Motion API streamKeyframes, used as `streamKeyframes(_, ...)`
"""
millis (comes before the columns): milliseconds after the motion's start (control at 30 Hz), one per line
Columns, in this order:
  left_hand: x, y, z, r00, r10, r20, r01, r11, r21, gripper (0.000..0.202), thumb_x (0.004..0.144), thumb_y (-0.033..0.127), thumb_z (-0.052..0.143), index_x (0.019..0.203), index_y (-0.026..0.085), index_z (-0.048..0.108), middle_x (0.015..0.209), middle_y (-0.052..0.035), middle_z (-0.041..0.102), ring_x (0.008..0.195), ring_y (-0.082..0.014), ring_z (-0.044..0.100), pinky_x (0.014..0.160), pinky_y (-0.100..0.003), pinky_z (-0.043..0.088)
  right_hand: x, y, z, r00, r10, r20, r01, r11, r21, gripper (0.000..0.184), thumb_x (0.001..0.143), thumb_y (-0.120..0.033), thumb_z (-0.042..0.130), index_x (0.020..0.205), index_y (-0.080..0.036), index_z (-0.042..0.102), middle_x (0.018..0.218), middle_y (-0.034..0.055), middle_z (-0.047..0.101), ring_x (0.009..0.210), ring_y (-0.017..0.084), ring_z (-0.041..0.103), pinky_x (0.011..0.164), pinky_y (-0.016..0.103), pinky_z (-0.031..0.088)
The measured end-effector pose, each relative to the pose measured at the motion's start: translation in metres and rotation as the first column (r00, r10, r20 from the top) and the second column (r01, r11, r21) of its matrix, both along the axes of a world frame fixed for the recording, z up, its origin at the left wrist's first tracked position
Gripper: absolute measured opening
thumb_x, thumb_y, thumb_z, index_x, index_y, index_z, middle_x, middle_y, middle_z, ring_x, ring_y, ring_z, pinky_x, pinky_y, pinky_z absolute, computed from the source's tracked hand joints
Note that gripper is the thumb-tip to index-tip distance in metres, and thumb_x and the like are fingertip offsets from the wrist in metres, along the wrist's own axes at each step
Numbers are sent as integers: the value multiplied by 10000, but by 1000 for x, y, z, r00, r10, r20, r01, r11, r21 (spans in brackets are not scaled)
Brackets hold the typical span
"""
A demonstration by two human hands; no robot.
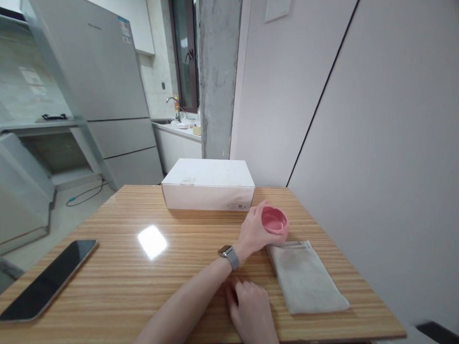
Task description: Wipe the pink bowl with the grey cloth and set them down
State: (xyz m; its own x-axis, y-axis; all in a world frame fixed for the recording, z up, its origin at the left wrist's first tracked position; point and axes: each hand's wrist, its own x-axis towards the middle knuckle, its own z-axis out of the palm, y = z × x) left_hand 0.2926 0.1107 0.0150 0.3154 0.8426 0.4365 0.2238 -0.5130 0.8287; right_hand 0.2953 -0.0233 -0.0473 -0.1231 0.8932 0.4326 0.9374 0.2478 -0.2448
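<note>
So the left hand (pixel 257 229) has its fingers wrapped round the wall of a glossy pink bowl (pixel 275 220), in toward the far right corner of the wood-grain desk (pixel 116 278). It's roundish with a wavy rim, so no real long axis; the mouth faces up and tips toward the person. Can't tell if its base touches down. A matte, woven-looking folded cloth (pixel 308 277) lies right by it. Right hand's (pixel 252 308) fingers are loosely curled near the front edge.
</note>
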Motion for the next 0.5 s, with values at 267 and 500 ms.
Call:
streamKeyframes(267,-164,-4,12,948,319,14,-318,947,-54,935,582,393,775,1366,243,288,1164,-61,617,1052,-210,598,922,-354,465,-3,3,4,998,37,-46,-36,999,15,282,921,-200,385,655,-222,478,607,-5,590,559,148,560,551,268,262)
streamKeyframes(500,-260,15,-15,638,763,-103,-766,642,8,919,529,468,776,1311,216,365,1115,-75,603,1015,-244,598,899,-400,465,-3,1,4,996,49,-73,-48,999,16,327,945,-260,359,646,-223,484,605,-6,574,560,145,554,558,264,293)
